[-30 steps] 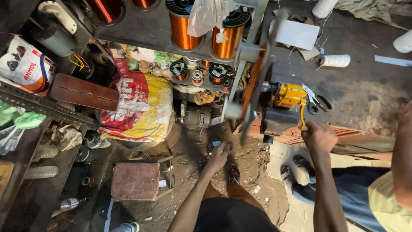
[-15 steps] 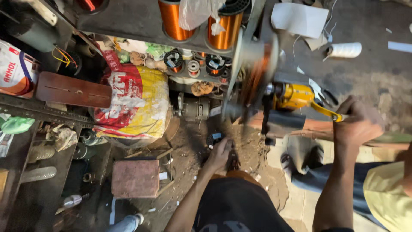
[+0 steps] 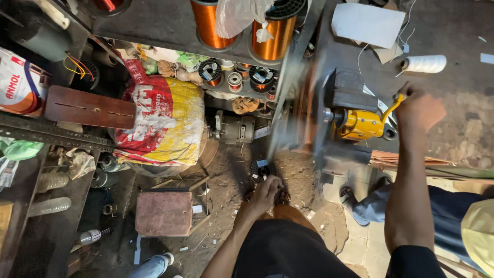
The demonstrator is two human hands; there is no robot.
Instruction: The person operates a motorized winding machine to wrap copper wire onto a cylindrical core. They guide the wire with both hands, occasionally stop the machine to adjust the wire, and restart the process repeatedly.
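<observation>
- The right hand [image 3: 419, 109] is closing its fingers around the thin yellow crank handle [image 3: 392, 106] of the yellow hand-cranked winding machine [image 3: 358, 123], which is sitting on the grey workbench [image 3: 458, 108].
- A blurred wooden frame [image 3: 298, 110] is spinning just left of the machine, at the bench edge, and its outline cannot be made out.
- The left hand [image 3: 266, 194] is resting low, near the person's knee, with fingers curled over a small dark wound coil [image 3: 282, 197]; how tightly it is gripping cannot be told.
- A small black plastic bobbin [image 3: 261, 169] is lying on the dirt floor just above that hand.
- A white thread spool [image 3: 423, 64] and a white paper sheet [image 3: 368, 23] are lying on the bench beyond the right hand.
- Two large copper wire spools [image 3: 267, 35] are standing on the dark shelf [image 3: 154, 23] above.
- A red, white and yellow sack [image 3: 167, 121] is lying to the left, beside a grey electric motor [image 3: 234, 128].
- A reddish-brown block [image 3: 163, 213] is sitting on the floor left of the left hand.
</observation>
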